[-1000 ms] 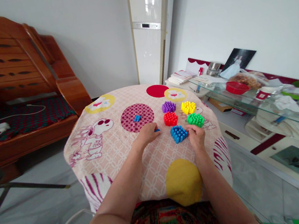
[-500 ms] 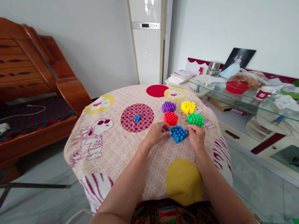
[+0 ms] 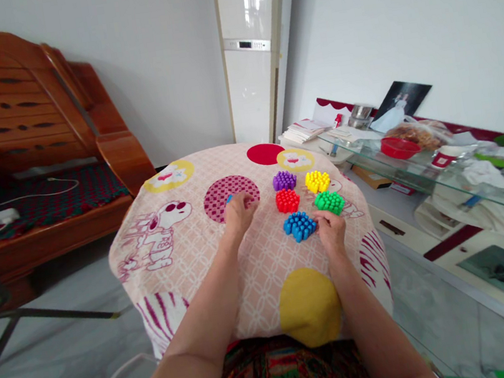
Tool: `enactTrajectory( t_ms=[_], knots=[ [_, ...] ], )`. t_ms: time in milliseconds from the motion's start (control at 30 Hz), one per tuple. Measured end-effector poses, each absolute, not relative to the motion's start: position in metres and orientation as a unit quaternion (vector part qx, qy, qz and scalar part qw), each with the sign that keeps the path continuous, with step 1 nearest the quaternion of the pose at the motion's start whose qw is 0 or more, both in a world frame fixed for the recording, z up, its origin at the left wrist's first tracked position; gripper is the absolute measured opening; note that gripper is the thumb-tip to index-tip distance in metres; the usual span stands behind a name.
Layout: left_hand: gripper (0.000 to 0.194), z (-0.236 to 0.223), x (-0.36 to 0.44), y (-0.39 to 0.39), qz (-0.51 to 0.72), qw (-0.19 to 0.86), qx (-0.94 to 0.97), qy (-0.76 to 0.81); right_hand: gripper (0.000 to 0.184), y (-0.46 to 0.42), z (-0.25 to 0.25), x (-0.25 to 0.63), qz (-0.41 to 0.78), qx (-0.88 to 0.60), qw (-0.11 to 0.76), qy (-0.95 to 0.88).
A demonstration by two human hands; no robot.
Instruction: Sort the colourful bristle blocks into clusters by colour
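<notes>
Blue cluster [image 3: 299,227] — red cluster [image 3: 287,201] just beyond

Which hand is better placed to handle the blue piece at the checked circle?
Probably the left hand: it is right at the blue piece, while the right hand is farther off, beside the blue pile.

Round table [image 3: 261,282], cloth-covered: pale pink lattice, dog prints, coloured circles. On it, right of centre: purple cluster [image 3: 284,180], yellow cluster [image 3: 317,181] to its right; red cluster [image 3: 287,201] below purple, green cluster [image 3: 329,202] below yellow; blue cluster [image 3: 299,226] nearest wearer. Blue bit [image 3: 229,198] on magenta circle [image 3: 215,202], mostly hidden.
</notes>
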State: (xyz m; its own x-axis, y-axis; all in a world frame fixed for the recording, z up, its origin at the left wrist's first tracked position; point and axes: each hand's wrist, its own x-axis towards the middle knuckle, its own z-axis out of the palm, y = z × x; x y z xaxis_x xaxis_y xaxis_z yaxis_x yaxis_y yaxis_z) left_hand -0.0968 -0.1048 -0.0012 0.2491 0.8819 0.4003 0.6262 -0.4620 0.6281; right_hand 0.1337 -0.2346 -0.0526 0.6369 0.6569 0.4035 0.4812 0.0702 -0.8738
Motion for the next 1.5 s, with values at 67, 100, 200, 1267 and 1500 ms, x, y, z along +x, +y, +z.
enactTrajectory(
  t_ms=[67,100,200,1267,1500],
  knots=[
    [0.033,-0.006,-0.109,-0.090,0.374,0.102,0.745,0.543,0.038,-0.234,-0.053,0.134,0.074,-0.678,0.598,-0.420],
    [0.037,-0.009,-0.115,-0.083,0.361,0.085,0.744,0.555,0.038,-0.234,-0.053,0.135,0.074,-0.678,0.597,-0.421],
    [0.040,-0.018,-0.125,-0.071,0.297,0.095,0.765,0.563,0.038,-0.234,-0.053,0.135,0.069,-0.678,0.596,-0.424],
    [0.016,0.038,-0.096,-0.141,0.240,0.317,0.877,0.270,0.037,-0.234,-0.053,0.135,0.051,-0.688,0.583,-0.428],
    [0.009,0.030,-0.069,-0.178,0.196,0.235,0.919,0.249,0.036,-0.235,-0.050,0.134,0.049,-0.688,0.579,-0.434]
  ],
)
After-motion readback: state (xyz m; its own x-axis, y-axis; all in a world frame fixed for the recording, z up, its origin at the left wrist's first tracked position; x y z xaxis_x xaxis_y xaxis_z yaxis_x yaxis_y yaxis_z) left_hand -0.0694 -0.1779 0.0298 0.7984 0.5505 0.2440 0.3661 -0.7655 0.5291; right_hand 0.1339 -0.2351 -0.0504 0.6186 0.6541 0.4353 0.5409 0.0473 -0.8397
